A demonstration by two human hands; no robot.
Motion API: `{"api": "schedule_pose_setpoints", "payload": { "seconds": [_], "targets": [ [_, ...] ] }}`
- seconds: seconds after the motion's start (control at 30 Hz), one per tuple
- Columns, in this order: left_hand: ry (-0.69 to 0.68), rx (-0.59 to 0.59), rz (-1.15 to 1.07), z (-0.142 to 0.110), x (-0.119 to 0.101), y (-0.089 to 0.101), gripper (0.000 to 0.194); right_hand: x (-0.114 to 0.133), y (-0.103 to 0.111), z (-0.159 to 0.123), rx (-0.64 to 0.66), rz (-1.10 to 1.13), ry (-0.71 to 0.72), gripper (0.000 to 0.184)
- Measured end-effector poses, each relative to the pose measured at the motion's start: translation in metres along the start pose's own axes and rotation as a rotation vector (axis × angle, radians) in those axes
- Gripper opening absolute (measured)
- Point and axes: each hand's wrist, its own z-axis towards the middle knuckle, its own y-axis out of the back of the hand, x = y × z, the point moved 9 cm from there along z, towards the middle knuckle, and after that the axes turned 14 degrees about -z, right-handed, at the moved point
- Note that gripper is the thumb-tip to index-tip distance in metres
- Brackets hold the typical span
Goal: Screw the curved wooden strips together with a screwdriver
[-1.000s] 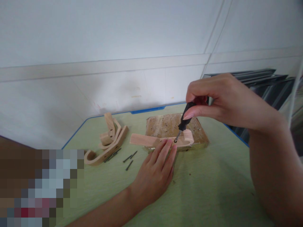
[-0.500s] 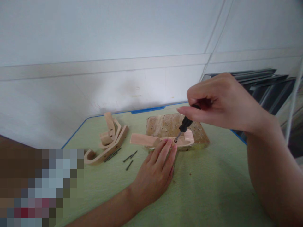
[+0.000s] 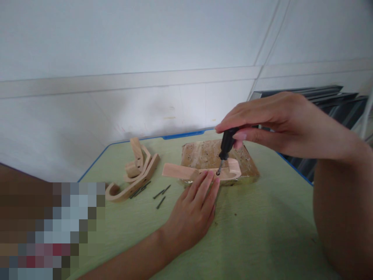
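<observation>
A pale wooden hook (image 3: 182, 171) lies across a tape-wrapped brown board (image 3: 201, 152), its curled end to the right. My left hand (image 3: 194, 210) presses the hook down from the near side, fingertips on its middle and thumb hidden. Above the board, my right hand (image 3: 271, 124) grips the black handle of a screwdriver (image 3: 227, 144), fingers reaching over its top and thumb at the side. The screwdriver's tip stands in a dark hole in the hook, close to my left fingertips. Whether a screw sits in the hole I cannot tell.
More wooden hooks (image 3: 142, 177) lie on the left of the green table (image 3: 250, 241). Several dark screws (image 3: 161, 202) are scattered beside them. A pale wall (image 3: 140, 105) rises behind the table's blue edge. Dark panels (image 3: 346, 112) lean at the right.
My right hand has turned on the screwdriver handle, its fingers going from curled to stretched over the top. The screwdriver stands more upright. My left hand stays on the hook.
</observation>
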Motion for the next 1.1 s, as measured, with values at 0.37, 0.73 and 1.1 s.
{"api": "schedule_pose_setpoints", "payload": {
  "seconds": [0.37,0.73,1.1],
  "targets": [
    [0.002,-0.013,-0.005,0.000,0.001,0.001,0.053,0.001,0.004,0.002,-0.029,-0.031,-0.033,0.019],
    [0.004,-0.009,-0.018,0.001,0.000,0.002,0.054,0.006,0.003,0.004,-0.030,-0.051,0.001,0.018],
    [0.006,-0.002,-0.018,0.001,0.000,0.001,0.053,-0.007,-0.003,0.005,0.021,-0.092,-0.115,0.019]
  ]
}}
